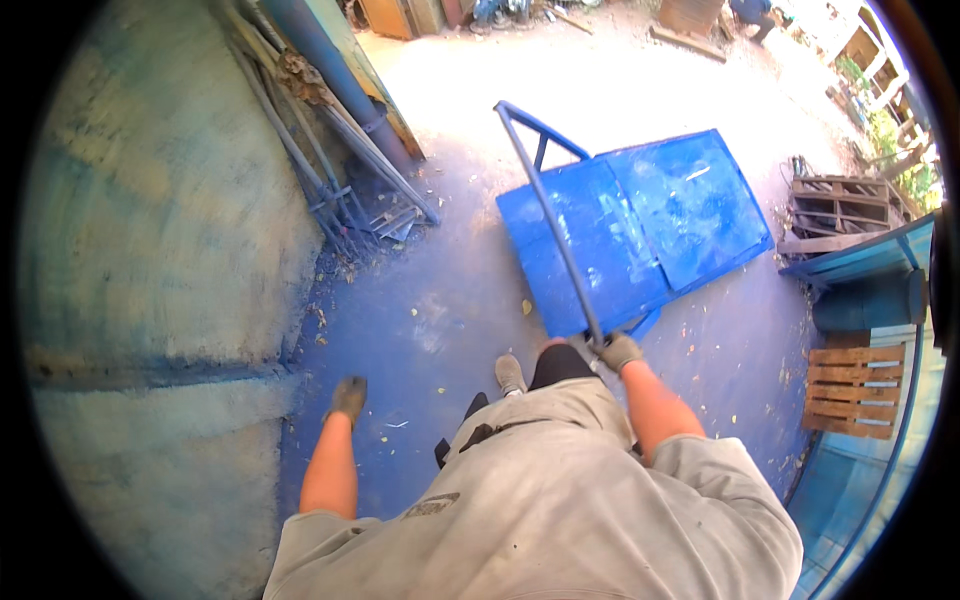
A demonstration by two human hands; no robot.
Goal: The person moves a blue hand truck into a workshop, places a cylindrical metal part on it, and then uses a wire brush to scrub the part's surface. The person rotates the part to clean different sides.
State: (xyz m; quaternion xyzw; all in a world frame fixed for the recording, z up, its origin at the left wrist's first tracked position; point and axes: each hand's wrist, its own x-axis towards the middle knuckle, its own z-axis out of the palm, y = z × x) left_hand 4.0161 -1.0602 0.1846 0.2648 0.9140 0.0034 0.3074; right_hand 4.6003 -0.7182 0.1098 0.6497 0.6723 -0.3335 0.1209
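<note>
A blue platform cart (640,220) with a flat, scuffed metal deck stands at an angle in front of me. Its tubular blue push handle (557,225) rises from the left end of the deck. My right hand (620,352), in a greyish work glove, is closed on the near end of that handle. My left hand (347,398), also gloved, hangs at my left side, away from the cart. Nothing shows in it, and its fingers look loosely extended. The deck carries no load.
On the left, long metal pipes and rods (345,140) lean by a worn wall (160,200). Wooden pallets (850,392) and a wooden crate (845,210) stand at the right, beside a blue barrel (868,303). A person (755,15) is far off at the upper right.
</note>
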